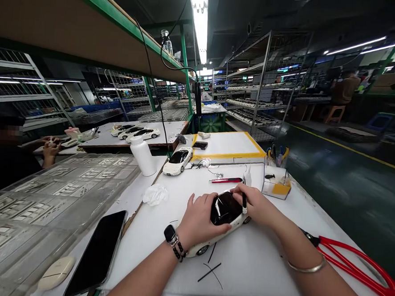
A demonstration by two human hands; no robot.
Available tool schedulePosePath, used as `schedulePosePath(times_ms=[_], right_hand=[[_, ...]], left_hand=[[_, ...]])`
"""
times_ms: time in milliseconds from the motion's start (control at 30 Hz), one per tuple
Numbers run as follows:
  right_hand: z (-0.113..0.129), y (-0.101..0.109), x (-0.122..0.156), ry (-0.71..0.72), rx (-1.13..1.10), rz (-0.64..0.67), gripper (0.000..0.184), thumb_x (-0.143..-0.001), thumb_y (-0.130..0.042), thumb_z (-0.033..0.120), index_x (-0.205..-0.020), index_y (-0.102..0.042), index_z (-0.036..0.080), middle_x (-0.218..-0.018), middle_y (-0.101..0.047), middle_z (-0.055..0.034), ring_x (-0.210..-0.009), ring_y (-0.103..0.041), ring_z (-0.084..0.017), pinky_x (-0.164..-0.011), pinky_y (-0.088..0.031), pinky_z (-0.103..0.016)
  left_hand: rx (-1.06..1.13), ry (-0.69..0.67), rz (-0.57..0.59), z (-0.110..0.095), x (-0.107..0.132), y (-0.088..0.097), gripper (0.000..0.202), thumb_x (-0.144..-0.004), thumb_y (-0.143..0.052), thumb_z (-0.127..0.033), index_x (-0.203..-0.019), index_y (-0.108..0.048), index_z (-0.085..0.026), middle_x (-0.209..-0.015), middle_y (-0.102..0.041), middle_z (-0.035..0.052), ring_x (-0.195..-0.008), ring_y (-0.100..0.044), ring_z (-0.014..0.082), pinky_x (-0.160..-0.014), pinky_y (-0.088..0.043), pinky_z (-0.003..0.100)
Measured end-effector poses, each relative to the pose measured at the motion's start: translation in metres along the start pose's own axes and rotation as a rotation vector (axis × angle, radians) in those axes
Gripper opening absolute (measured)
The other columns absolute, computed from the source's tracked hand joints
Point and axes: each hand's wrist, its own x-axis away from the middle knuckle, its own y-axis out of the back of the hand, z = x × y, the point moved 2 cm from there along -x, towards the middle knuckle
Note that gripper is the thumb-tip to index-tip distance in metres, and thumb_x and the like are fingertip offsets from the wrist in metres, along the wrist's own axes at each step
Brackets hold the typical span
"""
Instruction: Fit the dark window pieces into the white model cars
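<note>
My left hand (pixel 199 222) grips a white model car (pixel 208 243) at its side, holding it on the white work table (pixel 259 277). The car's black roof and windows (pixel 225 208) look glossy, perhaps under thin film. My right hand (pixel 254 203) rests at the car's far end and pinches a slim black-tipped pen (pixel 244 203) upright against the roof. A second white model car (pixel 178 161) stands farther up the table, and a red-handled pen or cutter (pixel 225 180) lies nearer my right hand.
Red-handled scissors (pixel 360 274) lie at the right edge, beside a tool-filled acrylic box (pixel 275 182). On the left are a smartphone (pixel 95 253), white bottle (pixel 143 156), crumpled wrap (pixel 155 194) and a moulded plastic tray (pixel 47 201). A co-worker's hands (pixel 50 150) show beyond it.
</note>
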Motion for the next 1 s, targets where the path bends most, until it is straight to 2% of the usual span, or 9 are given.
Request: schedulePosePath(times_ms=[67, 200, 400, 533, 667, 833, 1000], right_hand=[[-0.004, 0.003, 0.000, -0.024, -0.056, 0.007, 0.014, -0.089, -0.044, 0.036, -0.087, -0.050, 0.023, -0.097, -0.064, -0.0056, -0.094, -0.059, -0.024, -0.080, -0.047, -0.039], [-0.007, 0.002, 0.001, -0.036, -0.158, 0.038, 0.008, -0.083, -0.053, 0.029, -0.086, -0.049, 0.023, -0.112, -0.062, -0.0055, -0.103, -0.058, -0.022, -0.088, -0.046, -0.038], [-0.011, -0.005, -0.001, -0.012, -0.244, 0.084, 0.006, -0.081, -0.053, 0.027, -0.085, -0.052, 0.022, -0.114, -0.062, -0.0045, -0.108, -0.057, -0.022, -0.093, -0.045, -0.038], [-0.014, 0.000, -0.001, -0.006, -0.241, 0.059, 0.013, -0.082, -0.055, 0.030, -0.092, -0.058, 0.022, -0.111, -0.063, -0.0047, -0.105, -0.058, -0.023, -0.091, -0.045, -0.038], [-0.019, 0.008, -0.002, -0.044, -0.192, -0.081, 0.020, -0.085, -0.051, 0.033, -0.101, -0.059, 0.023, -0.108, -0.063, -0.0062, -0.102, -0.057, -0.025, -0.090, -0.044, -0.042], [-0.015, 0.003, -0.001, 0.010, -0.149, -0.046, 0.014, -0.082, -0.054, 0.030, -0.086, -0.063, 0.021, -0.095, -0.066, -0.0058, -0.091, -0.060, -0.023, -0.079, -0.048, -0.036], [-0.006, 0.000, 0.001, 0.061, -0.042, -0.083, 0.009, -0.079, -0.056, 0.025, -0.082, -0.064, 0.023, -0.091, -0.065, -0.0051, -0.092, -0.056, -0.026, -0.082, -0.043, -0.042]], left_hand=[[0.012, 0.011, 0.003, 0.001, 0.001, 0.000, 0.068, -0.069, -0.070, -0.051, -0.124, -0.041, -0.024, -0.120, -0.057, 0.0082, -0.114, -0.051, 0.0292, -0.109, -0.017, 0.060], [0.031, 0.001, 0.008, 0.002, 0.002, -0.001, 0.067, -0.070, -0.069, -0.049, -0.125, -0.040, -0.025, -0.122, -0.056, 0.0073, -0.115, -0.050, 0.0290, -0.109, -0.018, 0.058], [0.048, -0.004, 0.005, 0.001, 0.003, 0.000, 0.067, -0.070, -0.070, -0.049, -0.126, -0.041, -0.025, -0.123, -0.056, 0.0071, -0.115, -0.049, 0.0297, -0.108, -0.021, 0.057], [0.038, -0.019, -0.011, 0.001, 0.004, 0.001, 0.066, -0.070, -0.070, -0.046, -0.125, -0.044, -0.021, -0.121, -0.056, 0.0084, -0.113, -0.048, 0.0291, -0.105, -0.030, 0.050], [0.037, -0.032, -0.029, 0.001, 0.004, 0.002, 0.060, -0.076, -0.066, -0.044, -0.126, -0.045, -0.019, -0.121, -0.055, 0.0093, -0.113, -0.047, 0.0282, -0.104, -0.032, 0.047], [0.056, -0.039, -0.023, 0.001, 0.005, 0.003, 0.054, -0.077, -0.065, -0.041, -0.124, -0.047, -0.020, -0.117, -0.056, 0.0078, -0.110, -0.047, 0.0273, -0.102, -0.034, 0.047], [0.069, -0.045, -0.029, 0.001, 0.007, 0.006, 0.053, -0.076, -0.066, -0.039, -0.123, -0.047, -0.021, -0.116, -0.056, 0.0076, -0.107, -0.048, 0.0276, -0.099, -0.036, 0.046]])
